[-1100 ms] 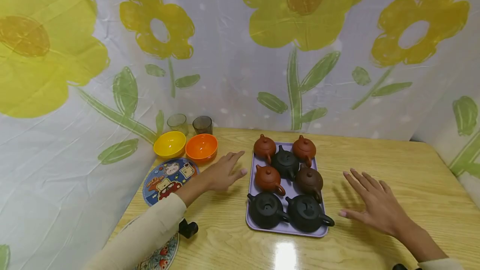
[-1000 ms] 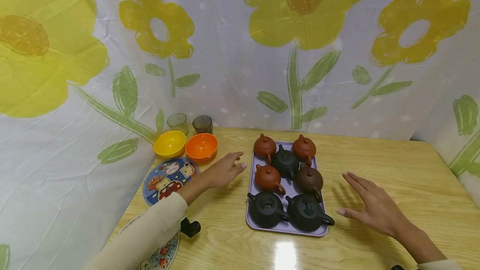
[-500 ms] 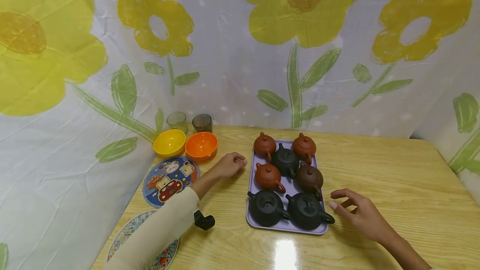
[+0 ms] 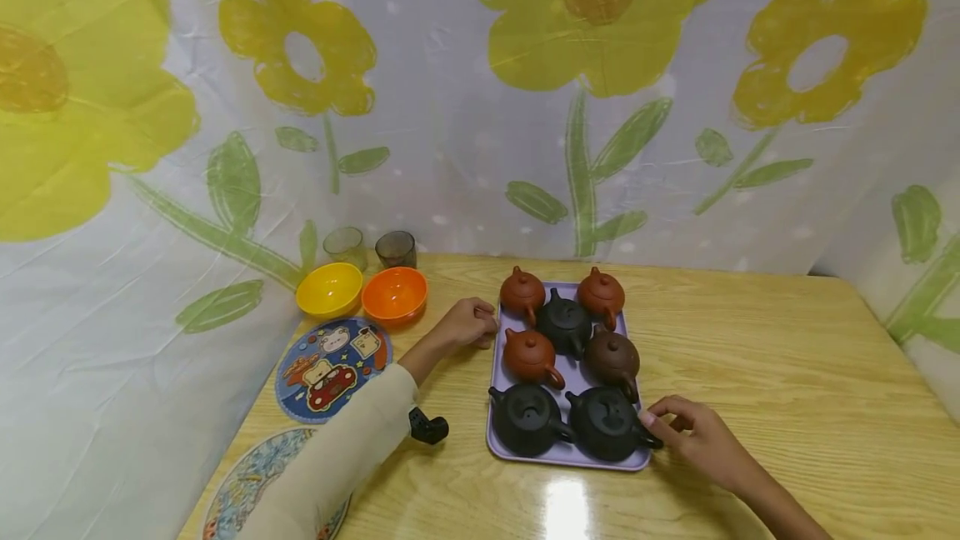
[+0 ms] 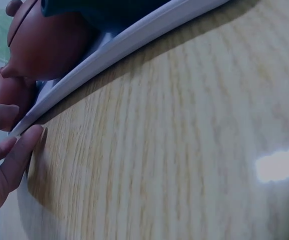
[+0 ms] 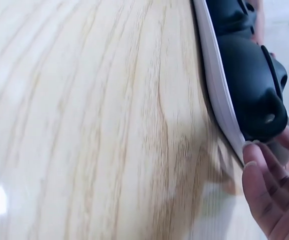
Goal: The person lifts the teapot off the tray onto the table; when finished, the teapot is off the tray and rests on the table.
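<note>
Flower-printed cloth (image 4: 450, 148) behind and beside a wood-grain table (image 4: 750, 340) marks a screened-off booth.

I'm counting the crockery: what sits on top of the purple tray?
On the purple tray stand three black teapots, three reddish-brown teapots and one dark brown teapot. The tray's floor directly beneath them is covered.

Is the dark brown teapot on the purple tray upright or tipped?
Upright: the dark brown teapot shows its lid knob on top in the head view.
</note>
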The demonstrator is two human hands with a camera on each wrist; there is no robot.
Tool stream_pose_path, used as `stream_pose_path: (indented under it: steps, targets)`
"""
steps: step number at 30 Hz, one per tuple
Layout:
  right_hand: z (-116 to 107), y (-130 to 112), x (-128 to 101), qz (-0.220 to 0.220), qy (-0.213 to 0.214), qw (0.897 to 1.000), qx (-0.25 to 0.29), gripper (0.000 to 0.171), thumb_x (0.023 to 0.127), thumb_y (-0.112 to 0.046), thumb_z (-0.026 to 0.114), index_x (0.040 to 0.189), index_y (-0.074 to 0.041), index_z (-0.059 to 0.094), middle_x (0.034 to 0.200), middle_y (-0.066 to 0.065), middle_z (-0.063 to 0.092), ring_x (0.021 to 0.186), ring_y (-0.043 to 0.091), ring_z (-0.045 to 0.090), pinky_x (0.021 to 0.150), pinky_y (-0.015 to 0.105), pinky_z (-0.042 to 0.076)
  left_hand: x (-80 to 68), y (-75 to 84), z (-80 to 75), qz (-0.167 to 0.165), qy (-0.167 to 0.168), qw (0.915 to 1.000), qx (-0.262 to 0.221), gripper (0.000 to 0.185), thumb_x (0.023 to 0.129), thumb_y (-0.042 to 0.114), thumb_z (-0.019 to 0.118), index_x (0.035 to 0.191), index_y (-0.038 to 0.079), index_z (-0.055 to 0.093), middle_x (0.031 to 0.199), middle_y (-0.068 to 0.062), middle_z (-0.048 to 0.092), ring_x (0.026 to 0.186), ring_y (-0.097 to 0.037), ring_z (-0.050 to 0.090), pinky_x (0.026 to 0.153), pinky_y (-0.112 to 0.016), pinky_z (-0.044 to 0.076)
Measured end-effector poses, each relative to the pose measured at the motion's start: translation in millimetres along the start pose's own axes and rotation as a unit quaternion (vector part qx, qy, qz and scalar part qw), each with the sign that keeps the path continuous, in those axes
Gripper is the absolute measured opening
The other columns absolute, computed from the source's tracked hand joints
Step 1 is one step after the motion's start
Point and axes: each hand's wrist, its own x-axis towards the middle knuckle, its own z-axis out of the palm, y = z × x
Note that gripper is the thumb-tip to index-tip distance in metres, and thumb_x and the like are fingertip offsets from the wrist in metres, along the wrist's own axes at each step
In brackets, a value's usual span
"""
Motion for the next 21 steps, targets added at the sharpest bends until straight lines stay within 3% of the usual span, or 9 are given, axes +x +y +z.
stream_pose_path:
  steps: [6, 16, 21]
  targets:
    - [3.8, 1.2, 0.6, 0.033, -0.009, 0.999, 0.009, 0.021, 0.098, -0.031, 0.066, 0.093, -0.011, 0.071, 0.089, 0.006, 0.064, 0.057, 0.011, 0.055, 0.051, 0.026, 0.050, 4.2, 0.3, 1.2, 0.004, -0.010, 0.9999, -0.004, 0.042, 0.086, -0.003, 0.068, 0.126, -0.010, 0.055, 0.097, -0.011, 0.060, 0.074, -0.016, 0.064, 0.067, -0.031, 0.063]
    - [5.1, -2.3, 0.5, 0.023, -0.029, 0.999, 0.036, 0.026, 0.100, -0.027, 0.062, 0.087, -0.006, 0.068, 0.076, 0.006, 0.063, 0.053, 0.012, 0.059, 0.045, 0.024, 0.046, 3.5, 4.1, 3.0, 0.001, -0.010, 0.9999, 0.007, 0.044, 0.084, -0.006, 0.071, 0.126, -0.009, 0.056, 0.109, -0.018, 0.063, 0.079, -0.018, 0.063, 0.071, -0.035, 0.064]
    - [4.7, -3.7, -0.4, 0.052, -0.045, 0.997, 0.034, 0.029, 0.100, -0.031, 0.063, 0.085, -0.007, 0.068, 0.069, 0.003, 0.060, 0.050, 0.009, 0.053, 0.045, 0.022, 0.044, 3.0, 4.5, 2.8, -0.001, -0.007, 1.0000, 0.004, 0.043, 0.085, -0.007, 0.070, 0.125, -0.009, 0.057, 0.111, -0.019, 0.062, 0.081, -0.019, 0.063, 0.072, -0.034, 0.064]
